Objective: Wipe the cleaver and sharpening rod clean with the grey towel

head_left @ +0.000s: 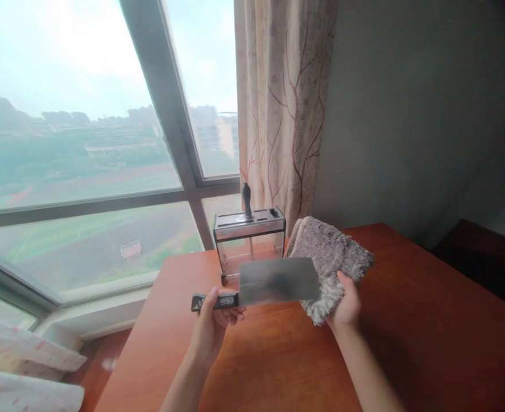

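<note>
In the head view, the left hand (211,320) has its grip wrapped around the handle (225,300) of a cleaver (278,280), in front of the knife block (250,228) and above the tabletop (252,366). The right hand (347,303) grasps a fluffy cloth (331,252), right of the block; contact with the cleaver is unclear. Wiping seems underway, calling for a steady handle.

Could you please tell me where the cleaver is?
Below the head view's centre, the left hand holds the cleaver, in front of the slotted stand and left of the cloth.
</note>
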The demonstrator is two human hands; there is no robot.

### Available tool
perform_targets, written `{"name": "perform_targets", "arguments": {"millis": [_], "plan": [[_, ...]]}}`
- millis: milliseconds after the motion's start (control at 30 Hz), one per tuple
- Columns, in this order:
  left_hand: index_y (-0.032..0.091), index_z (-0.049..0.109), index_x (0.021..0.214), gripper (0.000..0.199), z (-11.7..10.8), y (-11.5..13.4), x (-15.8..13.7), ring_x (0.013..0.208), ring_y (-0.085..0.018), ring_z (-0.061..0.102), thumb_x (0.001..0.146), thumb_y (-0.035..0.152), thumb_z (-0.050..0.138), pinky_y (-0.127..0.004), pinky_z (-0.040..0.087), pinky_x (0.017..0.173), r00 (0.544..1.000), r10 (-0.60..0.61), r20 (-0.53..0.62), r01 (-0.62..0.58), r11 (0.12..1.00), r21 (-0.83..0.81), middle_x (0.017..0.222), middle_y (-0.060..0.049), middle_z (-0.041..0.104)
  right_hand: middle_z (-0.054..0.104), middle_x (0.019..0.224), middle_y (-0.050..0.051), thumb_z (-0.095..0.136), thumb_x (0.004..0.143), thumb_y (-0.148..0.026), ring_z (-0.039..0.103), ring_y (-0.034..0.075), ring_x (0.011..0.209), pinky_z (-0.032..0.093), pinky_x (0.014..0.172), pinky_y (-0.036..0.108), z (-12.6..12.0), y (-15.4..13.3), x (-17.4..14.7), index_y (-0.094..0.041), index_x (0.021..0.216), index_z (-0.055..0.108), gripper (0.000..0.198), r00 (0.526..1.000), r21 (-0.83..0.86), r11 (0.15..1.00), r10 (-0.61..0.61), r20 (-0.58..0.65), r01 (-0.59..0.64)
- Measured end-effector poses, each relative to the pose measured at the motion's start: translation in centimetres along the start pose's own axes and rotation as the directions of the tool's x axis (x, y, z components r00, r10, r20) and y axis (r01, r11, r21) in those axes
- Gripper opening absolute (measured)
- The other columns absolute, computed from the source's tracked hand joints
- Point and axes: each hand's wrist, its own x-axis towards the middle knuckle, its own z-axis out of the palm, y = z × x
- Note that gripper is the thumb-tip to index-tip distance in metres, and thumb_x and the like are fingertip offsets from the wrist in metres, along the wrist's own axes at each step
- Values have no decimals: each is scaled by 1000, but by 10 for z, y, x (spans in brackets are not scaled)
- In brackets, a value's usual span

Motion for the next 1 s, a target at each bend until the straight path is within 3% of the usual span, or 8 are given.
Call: {"name": "perform_targets", "arguments": {"millis": [33, 100, 167, 267, 333, 400, 633, 1000], "plan": [[11, 70, 75, 38, 0, 1, 0, 52, -18, 63, 79, 47, 61, -25, 41, 50, 1000, 10, 0, -10, 1000, 0, 62, -9, 71, 72, 103, 3, 61, 75, -35, 65, 27, 103, 49, 95, 46, -4, 3, 0, -21, 115, 63, 42, 985, -86, 985, -158, -72, 151], [11, 70, 75, 37, 1, 2, -1, 55, -18, 64, 80, 46, 60, -25, 41, 52, 1000, 31, 3, -31, 1000, 2, 66, -10, 72, 70, 109, 8, 62, 76, -34, 61, 31, 110, 45, 98, 50, -12, 7, 0, -15, 114, 62, 43, 878, -355, 829, -476, -43, 432], [10, 70, 75, 38, 3, 2, -1, 57, -18, 65, 81, 46, 58, -25, 42, 54, 999, 49, 8, -49, 999, -1, 69, -11, 73, 64, 120, 15, 61, 77, -32, 55, 36, 117, 41, 100, 55, -15, 10, -2, -11, 117, 61, 45, 736, -567, 514, -619, 274, 643], [11, 71, 77, 37, 5, 3, -2, 59, -19, 66, 82, 45, 58, -25, 42, 54, 998, 55, 14, -55, 998, -8, 70, -11, 73, 47, 142, 15, 55, 79, -24, 40, 35, 132, 33, 107, 58, -7, 11, -12, -14, 134, 48, 56, 525, -561, 58, -445, 726, 826], [12, 71, 79, 34, 4, 5, -3, 61, -19, 67, 83, 43, 59, -25, 43, 55, 999, 46, 16, -45, 999, -11, 71, -10, 73, 40, 148, 13, 50, 80, -18, 32, 33, 137, 31, 109, 57, 4, 10, -20, -15, 140, 39, 61, 466, -530, -134, -331, 820, 837], [12, 70, 80, 33, 4, 6, -4, 62, -20, 67, 83, 43, 59, -25, 43, 56, 999, 37, 22, -37, 999, -5, 71, -10, 73, 37, 149, 13, 48, 80, -14, 28, 32, 139, 30, 110, 57, 11, 9, -26, -14, 142, 36, 64, 460, -532, -249, -293, 838, 810], [13, 68, 88, 34, 9, 1, -10, 69, -22, 68, 89, 43, 53, -27, 44, 59, 996, 55, 68, -61, 994, 89, 77, -10, 73, 39, 148, 13, 46, 79, -11, 30, 31, 139, 29, 110, 56, 13, 19, -33, -13, 143, 33, 65, 466, -547, -315, -298, 833, 776], [15, 70, 95, 27, 20, -13, -15, 63, -12, 53, 84, 38, 61, -22, 39, 58, 993, 107, 54, -116, 968, 223, 76, -2, 67, 38, 148, 16, 47, 73, -11, 28, 33, 139, 30, 109, 56, 21, 40, -83, -8, 142, 34, 70, 323, -342, -157, -134, 937, 926]]}}
